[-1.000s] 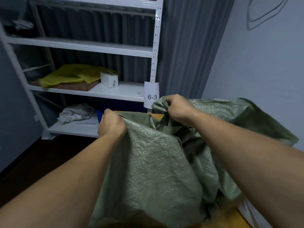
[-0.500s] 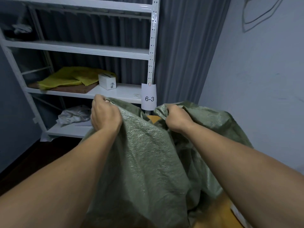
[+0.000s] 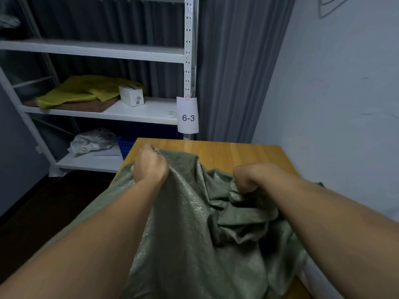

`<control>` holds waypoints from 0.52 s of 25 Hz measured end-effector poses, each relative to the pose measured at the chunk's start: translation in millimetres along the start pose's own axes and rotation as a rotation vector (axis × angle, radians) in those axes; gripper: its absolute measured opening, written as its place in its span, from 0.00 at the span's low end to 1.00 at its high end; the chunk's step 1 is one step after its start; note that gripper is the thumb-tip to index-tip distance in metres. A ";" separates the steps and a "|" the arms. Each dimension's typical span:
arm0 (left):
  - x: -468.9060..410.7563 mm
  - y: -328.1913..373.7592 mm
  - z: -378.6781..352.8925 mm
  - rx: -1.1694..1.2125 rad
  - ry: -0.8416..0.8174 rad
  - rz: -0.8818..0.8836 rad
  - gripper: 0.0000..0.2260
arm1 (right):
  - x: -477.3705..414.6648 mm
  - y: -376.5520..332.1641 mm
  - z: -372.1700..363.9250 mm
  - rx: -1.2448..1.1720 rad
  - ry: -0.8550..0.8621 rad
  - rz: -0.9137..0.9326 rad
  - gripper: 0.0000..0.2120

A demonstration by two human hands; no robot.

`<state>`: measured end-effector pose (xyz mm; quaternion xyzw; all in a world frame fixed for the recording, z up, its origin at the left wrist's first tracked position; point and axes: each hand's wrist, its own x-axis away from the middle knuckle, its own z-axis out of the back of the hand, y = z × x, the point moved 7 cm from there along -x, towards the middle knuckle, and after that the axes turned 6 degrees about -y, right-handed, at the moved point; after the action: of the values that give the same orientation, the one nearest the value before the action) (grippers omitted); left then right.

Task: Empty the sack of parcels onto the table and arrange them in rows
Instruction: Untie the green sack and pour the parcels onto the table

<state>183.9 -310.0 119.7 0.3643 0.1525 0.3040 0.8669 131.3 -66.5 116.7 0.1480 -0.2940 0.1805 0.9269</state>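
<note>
A green woven sack lies crumpled over the near half of a wooden table. My left hand grips a bunch of the sack's fabric near the table's left edge. Further right and a little nearer to me, my right hand is closed on another fold of the sack. No parcel shows; the sack hides whatever is under or inside it. At the bottom right edge a pale white shape pokes out from under the fabric.
A white metal shelf rack stands behind and left of the table, holding yellow bags, a small white box, a crumpled grey bag and a "6-3" label. A grey curtain hangs behind; a wall runs along the right.
Both hands have come down with the sack, from raised in front of the shelf to low over the table. The far half of the tabletop is now uncovered.
</note>
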 end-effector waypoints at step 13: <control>17.9 -4.9 -79.5 -0.250 -0.144 0.042 0.12 | -44.4 -15.2 -42.4 -0.354 0.032 0.306 0.20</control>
<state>161.1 -258.4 60.7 0.2776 0.0431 0.3117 0.9077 124.7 -75.0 54.3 -0.0659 -0.3255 0.2670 0.9047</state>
